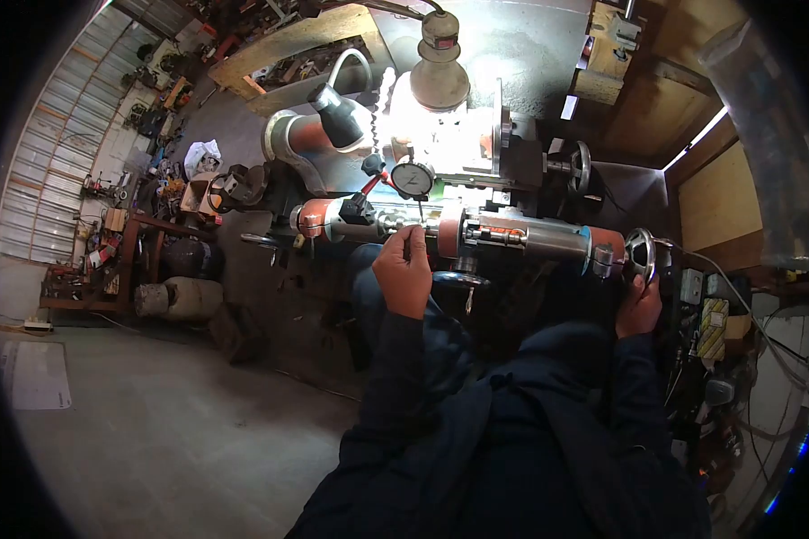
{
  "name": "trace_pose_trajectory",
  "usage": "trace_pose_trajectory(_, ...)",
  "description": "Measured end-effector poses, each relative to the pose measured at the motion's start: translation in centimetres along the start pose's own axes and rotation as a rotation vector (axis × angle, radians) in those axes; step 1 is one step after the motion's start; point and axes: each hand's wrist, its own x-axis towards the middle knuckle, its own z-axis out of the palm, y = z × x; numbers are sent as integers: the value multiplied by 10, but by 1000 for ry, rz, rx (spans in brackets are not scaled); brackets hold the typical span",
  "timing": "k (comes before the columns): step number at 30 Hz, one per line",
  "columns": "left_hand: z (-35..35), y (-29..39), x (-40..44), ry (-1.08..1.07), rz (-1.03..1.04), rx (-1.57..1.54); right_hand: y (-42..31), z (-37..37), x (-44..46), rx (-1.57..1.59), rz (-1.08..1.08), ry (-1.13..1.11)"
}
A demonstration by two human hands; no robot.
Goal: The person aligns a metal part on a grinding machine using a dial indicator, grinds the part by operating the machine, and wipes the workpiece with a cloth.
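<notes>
My left hand [404, 277] is raised to the machine, thumb and fingers pinched together at a metal shaft [431, 228]. Whatever lies between the fingertips is too small to make out. Just above them, a round dial indicator [413, 179] points its thin stem down toward the shaft. A red-and-black jointed holder [368, 190] stands to the dial's left. At the machine's right end my right hand [638, 310] is closed on the lower rim of a handwheel [639, 255]. An orange-brown disc [450, 232] sits on the shaft, right of my left fingertips.
A lit lamp [440, 81] hangs over the machine bed, beside a black flexible-neck lamp [342, 117]. A second handwheel [581, 169] stands at the back right. Below the bed is a front handwheel [461, 280]. A gas cylinder [180, 297] lies on the floor at left.
</notes>
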Motion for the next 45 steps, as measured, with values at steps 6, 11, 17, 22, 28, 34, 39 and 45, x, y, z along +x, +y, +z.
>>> trace_pose_trajectory(6,-3,4,6,-17,160,175,-1,3,-5,-22,13,7)
trace_pose_trajectory(11,2,21,6,-40,143,338,6,3,-11,-110,72,-36)
trace_pose_trajectory(17,23,12,4,96,94,431,8,7,-12,-93,22,18)
trace_pose_trajectory(22,15,14,-1,19,163,313,11,8,-11,-59,17,19)
trace_pose_trajectory(28,2,6,3,-133,156,170,11,6,-11,-73,44,-15)
trace_pose_trajectory(34,-7,5,9,-232,146,153,13,5,-10,-72,9,-5)
trace_pose_trajectory(39,-7,7,10,-217,216,155,6,3,-9,-21,56,-23)
trace_pose_trajectory(45,-12,4,15,-310,143,136,12,-6,0,115,-99,-83)
